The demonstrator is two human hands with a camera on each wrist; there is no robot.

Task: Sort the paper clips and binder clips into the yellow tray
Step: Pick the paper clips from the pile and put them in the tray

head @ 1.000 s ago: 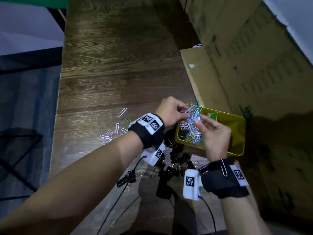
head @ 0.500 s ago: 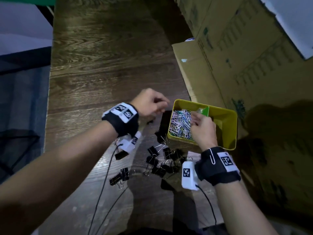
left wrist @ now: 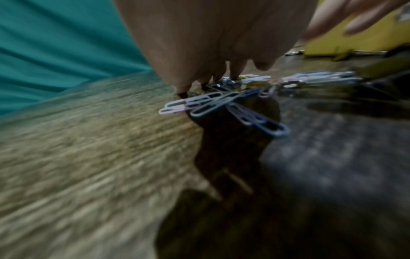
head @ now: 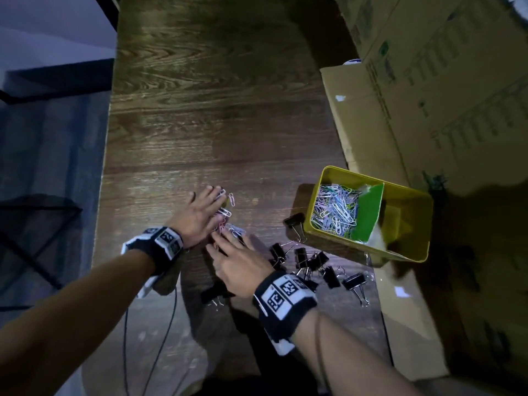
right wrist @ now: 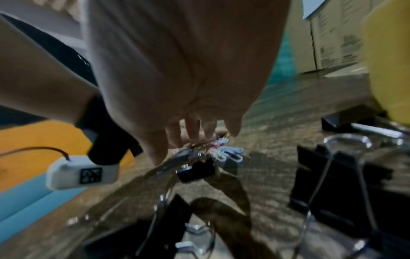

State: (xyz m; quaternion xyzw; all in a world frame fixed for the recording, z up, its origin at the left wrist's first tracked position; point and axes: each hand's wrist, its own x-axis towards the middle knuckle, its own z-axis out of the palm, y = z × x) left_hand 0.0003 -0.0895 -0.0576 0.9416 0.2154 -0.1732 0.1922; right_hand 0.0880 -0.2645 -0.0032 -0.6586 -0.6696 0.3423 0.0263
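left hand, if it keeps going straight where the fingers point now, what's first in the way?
Probably just the loose paper clips at the fingertips of the left hand. Beyond them, the bare wooden table looks free up and to the right. The yellow tray sits off to the right of that line, though depth is unclear.

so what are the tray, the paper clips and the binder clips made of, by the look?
Tray: probably painted sheet metal, going by its thin rolled rim and glossy yellow walls; plastic can't be ruled out.
Paper clips: bent wire in pastel colours, so likely a plastic or paint coating over steel.
Binder clips: matte black bodies, likely painted spring steel, with bare shiny wire handles.
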